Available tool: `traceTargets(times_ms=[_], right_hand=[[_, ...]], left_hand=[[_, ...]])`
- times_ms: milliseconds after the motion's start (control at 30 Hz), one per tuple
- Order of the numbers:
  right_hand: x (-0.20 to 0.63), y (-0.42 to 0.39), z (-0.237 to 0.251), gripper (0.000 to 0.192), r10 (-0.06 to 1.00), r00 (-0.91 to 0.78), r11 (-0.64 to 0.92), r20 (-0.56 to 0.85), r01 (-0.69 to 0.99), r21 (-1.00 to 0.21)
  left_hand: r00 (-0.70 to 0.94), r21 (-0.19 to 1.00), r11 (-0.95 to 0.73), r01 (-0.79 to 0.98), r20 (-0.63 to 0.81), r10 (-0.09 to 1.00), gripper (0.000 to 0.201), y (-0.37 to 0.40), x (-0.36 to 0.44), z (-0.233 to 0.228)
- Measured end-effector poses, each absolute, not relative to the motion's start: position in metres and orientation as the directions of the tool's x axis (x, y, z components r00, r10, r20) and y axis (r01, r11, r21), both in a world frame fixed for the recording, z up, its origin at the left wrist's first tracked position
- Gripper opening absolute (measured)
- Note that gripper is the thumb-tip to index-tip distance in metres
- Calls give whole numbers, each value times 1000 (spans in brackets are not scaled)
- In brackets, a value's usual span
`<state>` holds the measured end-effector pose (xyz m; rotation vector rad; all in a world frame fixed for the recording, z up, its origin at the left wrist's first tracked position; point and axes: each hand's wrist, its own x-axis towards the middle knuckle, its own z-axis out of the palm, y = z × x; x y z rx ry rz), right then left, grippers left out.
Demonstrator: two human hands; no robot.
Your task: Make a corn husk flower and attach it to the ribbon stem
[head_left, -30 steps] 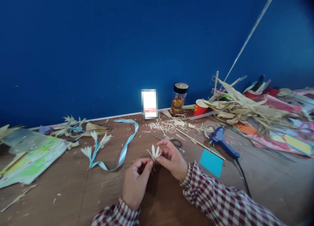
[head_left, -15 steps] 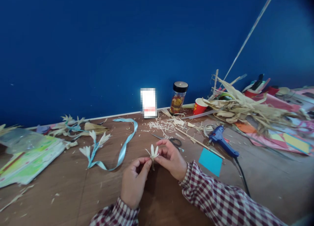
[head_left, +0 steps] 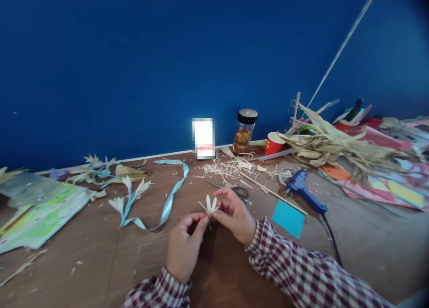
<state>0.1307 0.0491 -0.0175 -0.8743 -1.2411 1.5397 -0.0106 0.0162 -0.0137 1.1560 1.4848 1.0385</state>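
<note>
You sit at a brown wooden table (head_left: 100, 263) set against a deep blue wall (head_left: 134, 53). A heap of dry corn husks (head_left: 335, 147) sprawls over coloured paper at the far right. Printed sheets (head_left: 40, 214) lie at the left edge. Between them, a light blue ribbon (head_left: 170, 198) loops across the wood to a ribbon-wrapped sprig (head_left: 129, 196) bearing pale husk blooms. A blue glue gun (head_left: 303, 191) rests to your right with its cord trailing toward you, and a blue card (head_left: 288, 218) lies just beside it. A black-lidded jar (head_left: 244, 131) and a red cup (head_left: 274, 143) stand by the wall. Scissors (head_left: 234, 191) lie among the shavings, just beyond your fingers.

Your left hand (head_left: 184, 250) has thumb and forefinger pressed together on the short stem under a small husk flower (head_left: 209, 205). Your right hand (head_left: 234, 214) pinches the flower's base from the other side, its remaining fingers curled loosely. The flower sits upright between both hands, a little above the table, with its petals splayed.

As I judge it, you are at the shaping stage, with the base held firm while the petals get set. Any further handling calls for a light, steady pinch low on the stem, since the thin petals look as if they would crease or tear easily
</note>
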Motion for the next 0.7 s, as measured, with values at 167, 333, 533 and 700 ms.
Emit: traceTargets(times_ms=[167, 333, 533, 700], right_hand=[[130, 49, -18, 35, 952, -304, -43, 27, -220, -975], [130, 49, -17, 36, 953, -303, -49, 21, -221, -974], [129, 50, -19, 36, 954, -297, -47, 22, -225, -973], [128, 49, -19, 35, 957, -291, -57, 14, -233, -971]], left_hand=[[-92, 966, 181, 182, -167, 982, 27, 17, -11, -17], [-82, 964, 188, 191, -175, 981, 29, 19, -11, -17], [-75, 959, 172, 224, -159, 984, 28, 18, -10, -18], [-82, 965, 117, 235, -100, 992, 25, 18, -10, -19]])
